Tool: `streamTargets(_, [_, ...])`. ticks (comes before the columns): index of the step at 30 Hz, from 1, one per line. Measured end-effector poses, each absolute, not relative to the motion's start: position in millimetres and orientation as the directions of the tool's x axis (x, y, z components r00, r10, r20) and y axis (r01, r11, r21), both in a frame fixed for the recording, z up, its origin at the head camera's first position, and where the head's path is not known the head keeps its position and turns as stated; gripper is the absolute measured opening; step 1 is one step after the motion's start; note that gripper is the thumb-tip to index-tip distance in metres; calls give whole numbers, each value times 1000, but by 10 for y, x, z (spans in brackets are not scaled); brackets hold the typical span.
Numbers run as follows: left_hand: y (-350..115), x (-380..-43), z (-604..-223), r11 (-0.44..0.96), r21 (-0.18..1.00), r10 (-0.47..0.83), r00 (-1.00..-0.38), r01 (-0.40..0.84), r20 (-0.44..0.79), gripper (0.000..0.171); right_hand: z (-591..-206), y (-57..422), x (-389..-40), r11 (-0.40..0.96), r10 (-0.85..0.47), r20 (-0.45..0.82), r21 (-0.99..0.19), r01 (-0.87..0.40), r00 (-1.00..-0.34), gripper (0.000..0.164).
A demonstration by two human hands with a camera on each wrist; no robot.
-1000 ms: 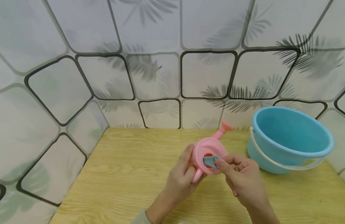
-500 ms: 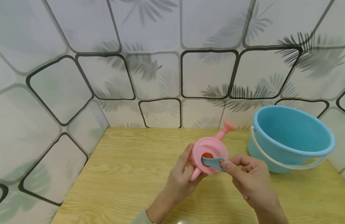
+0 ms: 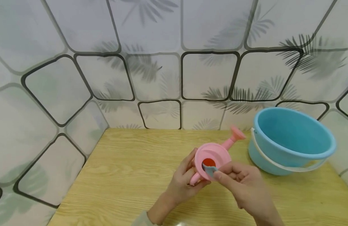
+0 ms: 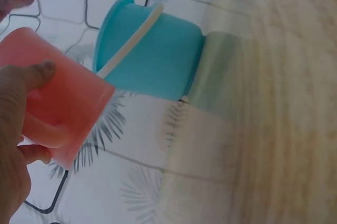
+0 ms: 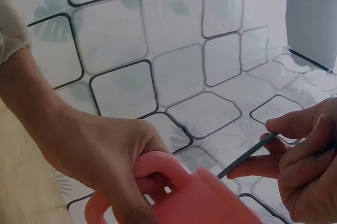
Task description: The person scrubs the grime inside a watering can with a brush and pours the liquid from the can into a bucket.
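My left hand grips a small pink toy watering can at its body and handle. In the left wrist view the fingers press its pink wall on both sides of the handle. The can is tilted, so its round top opening faces the head camera and orange-red shows inside. Its spout points to the far right. With thumb and fingers, my right hand pinches a flat blue-grey strip-like piece, thin edge-on in the right wrist view. The piece's far end reaches into the opening and is hidden there.
A light-blue bucket with a white handle stands at the right on the wood-grain table. Patterned wall covering rises behind the table and along its left side.
The right hand first drew the blue-grey piece rightward, then came back left, and less of the piece shows. The watering can has turned, its spout swinging right and slightly down.
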State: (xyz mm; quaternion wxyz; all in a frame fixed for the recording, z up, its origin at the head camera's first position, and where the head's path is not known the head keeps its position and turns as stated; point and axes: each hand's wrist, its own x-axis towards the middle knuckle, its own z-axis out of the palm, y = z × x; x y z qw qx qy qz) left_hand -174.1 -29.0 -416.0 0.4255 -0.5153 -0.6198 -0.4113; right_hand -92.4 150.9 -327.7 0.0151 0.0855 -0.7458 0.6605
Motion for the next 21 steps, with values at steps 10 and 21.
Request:
streamTargets(10, [-280, -1588, -4005, 30, 201, 332, -200, 979, 922, 23, -3263, 1506, -947, 211, -77, 192, -956, -204, -978, 11])
streamTargets(21, [-291, -1660, -4112, 73, 206, 372, -218, 976, 902, 32, -3254, 1620, -994, 156, -75, 161, -973, -172, -984, 11])
